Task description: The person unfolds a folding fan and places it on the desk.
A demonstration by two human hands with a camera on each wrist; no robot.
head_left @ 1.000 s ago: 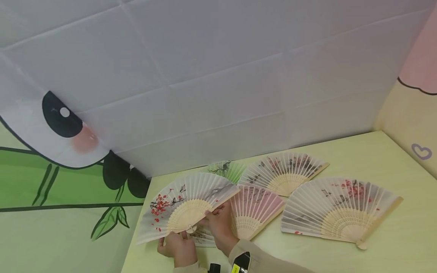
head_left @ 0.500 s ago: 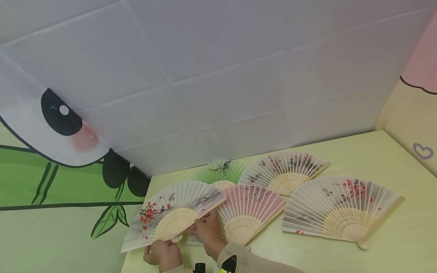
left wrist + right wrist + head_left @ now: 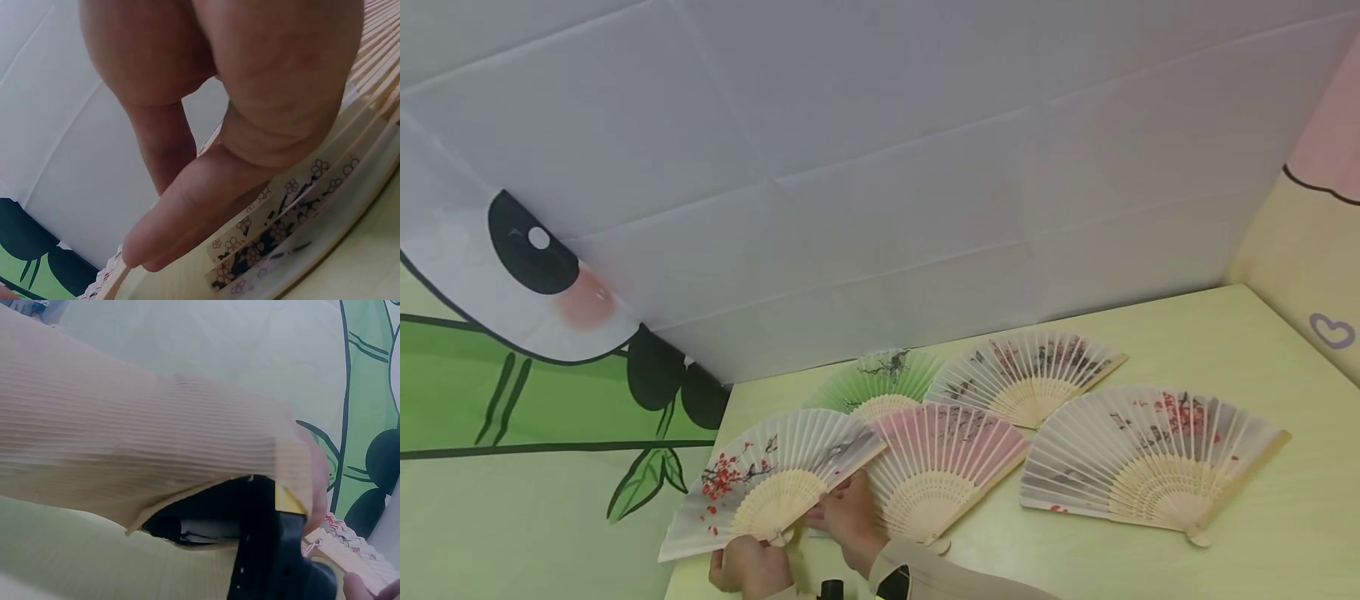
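An open folding fan [image 3: 790, 450], white with red blossoms and pale wooden ribs, is held tilted at the table's left end. My left hand [image 3: 752, 567] pinches its lower-left edge near the pivot; the left wrist view shows the thumb and fingers [image 3: 187, 200] closed at a thin wooden stick. At the other outer stick, my right hand [image 3: 850, 517] grips between thumb and fingers. Beneath lies another fan with dark blossoms [image 3: 269, 244], mostly covered in the head view. A sleeve [image 3: 156, 431] hides most of my right hand in its wrist view, where the held fan's stick [image 3: 350, 559] shows.
A pink fan [image 3: 947, 450] lies right beside my right hand. Behind are a green fan [image 3: 887, 383] and a white one [image 3: 1030, 375]; a larger white and grey fan [image 3: 1150, 458] spreads at the right. The pale green table [image 3: 1210, 342] meets a white wall [image 3: 910, 208].
Both hands have carried the red-blossom fan left and slightly down toward the table's left edge. More of the green and pink fans now shows.
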